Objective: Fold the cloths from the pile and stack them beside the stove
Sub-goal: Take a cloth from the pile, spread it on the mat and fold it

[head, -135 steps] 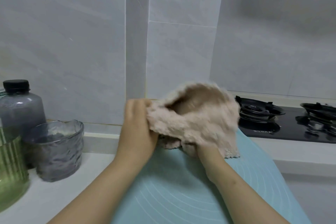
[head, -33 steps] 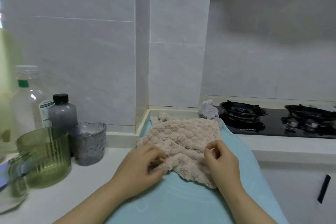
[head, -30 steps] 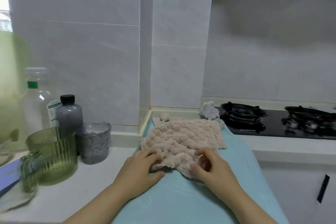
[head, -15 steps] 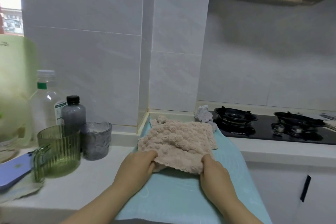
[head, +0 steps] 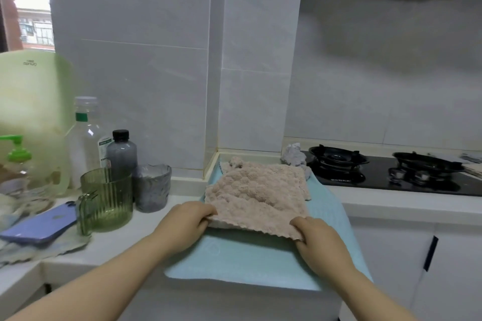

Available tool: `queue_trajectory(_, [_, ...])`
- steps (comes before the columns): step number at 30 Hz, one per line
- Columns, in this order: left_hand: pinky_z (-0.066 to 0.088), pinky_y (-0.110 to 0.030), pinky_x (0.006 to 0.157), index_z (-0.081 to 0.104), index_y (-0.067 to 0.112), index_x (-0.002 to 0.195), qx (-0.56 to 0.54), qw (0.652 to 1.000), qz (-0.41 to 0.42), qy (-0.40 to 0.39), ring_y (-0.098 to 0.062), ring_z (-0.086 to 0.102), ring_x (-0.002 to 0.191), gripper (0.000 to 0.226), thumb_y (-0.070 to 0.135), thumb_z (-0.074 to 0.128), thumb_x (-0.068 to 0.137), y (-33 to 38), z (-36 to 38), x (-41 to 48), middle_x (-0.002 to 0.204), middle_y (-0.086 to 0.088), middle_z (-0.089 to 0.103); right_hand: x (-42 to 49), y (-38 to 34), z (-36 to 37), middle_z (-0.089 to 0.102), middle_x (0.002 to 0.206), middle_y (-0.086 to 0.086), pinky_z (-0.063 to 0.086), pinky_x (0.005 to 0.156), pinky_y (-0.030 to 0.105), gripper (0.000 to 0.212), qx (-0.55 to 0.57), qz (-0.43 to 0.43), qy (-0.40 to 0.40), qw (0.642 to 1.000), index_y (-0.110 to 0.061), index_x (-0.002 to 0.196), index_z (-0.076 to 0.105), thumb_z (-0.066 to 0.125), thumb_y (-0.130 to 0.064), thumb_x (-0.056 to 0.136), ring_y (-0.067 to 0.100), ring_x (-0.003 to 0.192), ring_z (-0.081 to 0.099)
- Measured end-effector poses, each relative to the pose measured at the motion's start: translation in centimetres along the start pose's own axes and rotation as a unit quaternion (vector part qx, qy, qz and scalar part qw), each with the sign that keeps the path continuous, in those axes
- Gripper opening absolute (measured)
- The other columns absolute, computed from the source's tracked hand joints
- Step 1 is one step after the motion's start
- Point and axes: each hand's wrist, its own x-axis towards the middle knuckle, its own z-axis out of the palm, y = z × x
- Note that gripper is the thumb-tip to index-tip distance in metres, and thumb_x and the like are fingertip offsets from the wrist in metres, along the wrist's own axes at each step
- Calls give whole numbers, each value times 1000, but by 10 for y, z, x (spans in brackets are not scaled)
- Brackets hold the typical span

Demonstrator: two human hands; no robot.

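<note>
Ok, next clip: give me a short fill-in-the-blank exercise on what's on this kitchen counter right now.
1. Both the left hand and the right hand grip the near edge of the ____ cloth.
2. That cloth lies on a light ____ mat.
3. A crumpled grey cloth sits at the left edge of the ____.
4. The phone lies beside the ____ ribbed cup.

Missing words: beige; blue; stove; green
</note>
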Motion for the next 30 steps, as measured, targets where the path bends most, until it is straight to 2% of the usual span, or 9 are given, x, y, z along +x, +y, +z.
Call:
queue_trajectory(4, [45,-31,79,59,22,110,26,999,15,-27,-20,59,99,23,28,43,95,6,-14,-6,111,2,66,-10,10,-13,65,107,-2,44,80,29,29,20,-7,-52,998,-24,112,61,46,-14,89,18,100,54])
queue_trajectory(6, [43,-29,76,60,24,110,32,997,25,-61,-18,58,97,22,29,44,95,13,-20,-11,109,2,66,-17,12,-20,66,109,-2,42,76,28,28,19,-3,-73,997,-24,114,61,48,-17,91,18,101,55])
queue_trajectory(11, [39,-22,64,65,24,100,4,993,18,-117,-11,54,81,18,36,56,89,25,-36,-28,93,7,65,-38,10,-40,66,107,-3,41,72,28,25,27,10,-99,995,-23,110,63,49,-16,89,18,99,56])
queue_trajectory(14, [42,-25,68,67,26,98,-2,992,5,-128,-10,56,82,22,41,62,84,30,-46,-38,95,5,67,-50,6,-53,64,96,0,36,65,28,19,30,3,-109,994,-16,103,64,50,-15,90,20,92,55])
queue_trajectory(16, [41,-26,70,67,25,101,8,991,1,-134,-10,54,84,26,43,66,81,35,-54,-45,97,4,67,-56,1,-61,58,88,-3,33,59,22,16,26,-4,-109,994,-16,100,64,51,-16,90,18,85,50])
queue_trajectory(19, [40,-26,72,66,22,104,16,990,0,-141,-10,51,85,29,40,68,81,46,-69,-57,95,4,62,-67,-5,-76,55,85,-4,30,56,15,15,26,-2,-113,993,-16,99,65,52,-17,91,16,82,46])
queue_trajectory(23, [38,-22,71,64,19,110,22,986,-12,-162,-12,50,84,32,32,69,82,61,-90,-72,91,6,54,-82,-15,-95,53,79,0,31,56,23,13,6,-9,-129,992,-20,79,54,53,-22,92,18,79,44])
queue_trajectory(26, [41,-20,63,67,15,105,23,984,-19,-176,-13,54,76,26,25,68,81,66,-101,-81,85,3,59,-92,-19,-106,46,66,-7,28,54,24,27,-1,-5,-140,990,-24,66,45,54,-21,90,17,75,42])
queue_trajectory(30, [37,-15,58,67,13,96,18,982,-22,-188,-11,51,72,16,21,67,82,68,-109,-85,80,4,58,-101,-20,-113,50,69,-1,27,52,22,21,10,8,-138,990,-13,69,50,54,-19,88,16,71,42])
